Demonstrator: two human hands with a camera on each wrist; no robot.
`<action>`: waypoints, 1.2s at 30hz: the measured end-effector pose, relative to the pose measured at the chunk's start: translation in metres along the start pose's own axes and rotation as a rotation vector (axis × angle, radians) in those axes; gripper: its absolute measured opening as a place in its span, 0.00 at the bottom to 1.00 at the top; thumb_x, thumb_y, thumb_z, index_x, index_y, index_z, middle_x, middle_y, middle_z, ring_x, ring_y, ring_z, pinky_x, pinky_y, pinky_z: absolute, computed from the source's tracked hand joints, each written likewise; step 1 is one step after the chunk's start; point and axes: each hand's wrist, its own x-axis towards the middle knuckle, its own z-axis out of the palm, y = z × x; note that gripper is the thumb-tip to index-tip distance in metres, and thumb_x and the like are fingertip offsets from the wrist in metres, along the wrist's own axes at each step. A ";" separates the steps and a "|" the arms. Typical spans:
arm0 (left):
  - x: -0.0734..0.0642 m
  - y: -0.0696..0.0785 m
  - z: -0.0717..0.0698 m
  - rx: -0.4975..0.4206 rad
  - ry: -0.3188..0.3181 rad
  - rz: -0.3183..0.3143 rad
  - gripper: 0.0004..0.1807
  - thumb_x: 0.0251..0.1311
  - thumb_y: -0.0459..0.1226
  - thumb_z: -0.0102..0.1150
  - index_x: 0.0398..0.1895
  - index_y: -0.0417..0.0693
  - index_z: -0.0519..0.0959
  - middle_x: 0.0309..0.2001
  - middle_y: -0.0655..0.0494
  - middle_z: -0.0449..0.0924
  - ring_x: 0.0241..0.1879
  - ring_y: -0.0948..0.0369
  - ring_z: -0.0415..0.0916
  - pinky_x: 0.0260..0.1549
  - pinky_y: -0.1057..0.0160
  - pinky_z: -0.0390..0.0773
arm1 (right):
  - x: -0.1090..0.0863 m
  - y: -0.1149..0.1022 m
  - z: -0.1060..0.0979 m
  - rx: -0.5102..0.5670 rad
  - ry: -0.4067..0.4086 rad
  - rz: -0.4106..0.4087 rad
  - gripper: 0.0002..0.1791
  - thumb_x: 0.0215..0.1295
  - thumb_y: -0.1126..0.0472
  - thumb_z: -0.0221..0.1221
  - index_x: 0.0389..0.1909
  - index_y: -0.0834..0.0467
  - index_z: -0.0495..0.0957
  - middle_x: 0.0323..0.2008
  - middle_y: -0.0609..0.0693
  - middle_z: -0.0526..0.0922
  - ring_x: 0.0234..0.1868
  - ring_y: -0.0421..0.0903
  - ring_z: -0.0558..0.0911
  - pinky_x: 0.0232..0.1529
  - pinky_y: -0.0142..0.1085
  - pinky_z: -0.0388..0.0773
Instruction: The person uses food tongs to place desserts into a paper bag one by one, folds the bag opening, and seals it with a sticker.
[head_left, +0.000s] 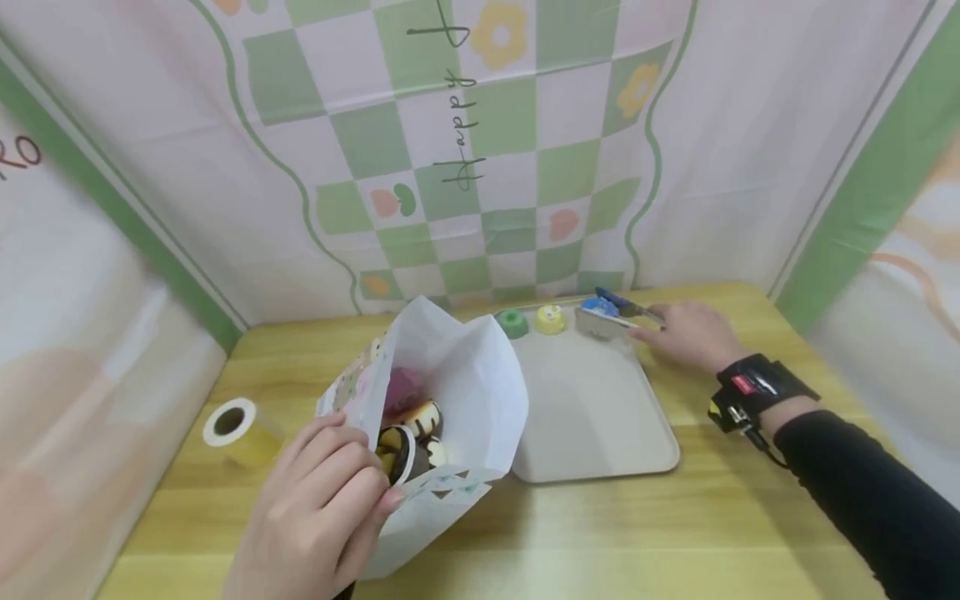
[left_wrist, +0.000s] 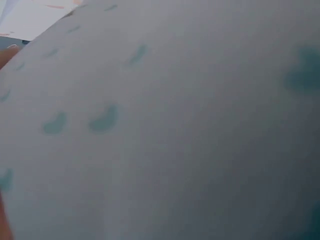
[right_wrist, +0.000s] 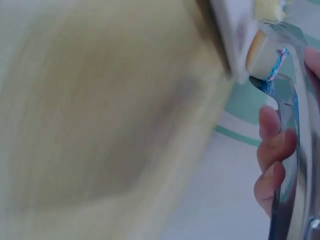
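Observation:
My left hand pinches the rim of a white paper bag, which stands tilted with its mouth spread. Inside lie several toy-like pastries, among them a striped roll and a purple piece. The bag's printed side fills the left wrist view. My right hand grips metal tongs at the tray's far right corner. Between the tong tips is a blue-topped pastry; its pale side shows in the right wrist view.
A beige tray lies right of the bag, partly behind it. Along its far edge sit a green ring doughnut and a yellow cake. A yellow-and-white roll stands at left. Printed curtains surround the wooden table.

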 end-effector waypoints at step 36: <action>0.007 0.003 0.029 -0.068 0.116 0.097 0.26 0.80 0.40 0.51 0.16 0.48 0.71 0.22 0.56 0.75 0.29 0.56 0.74 0.46 0.51 0.76 | -0.067 -0.174 -0.123 -0.100 0.022 -0.645 0.17 0.68 0.36 0.64 0.42 0.43 0.82 0.22 0.33 0.73 0.21 0.32 0.67 0.26 0.32 0.66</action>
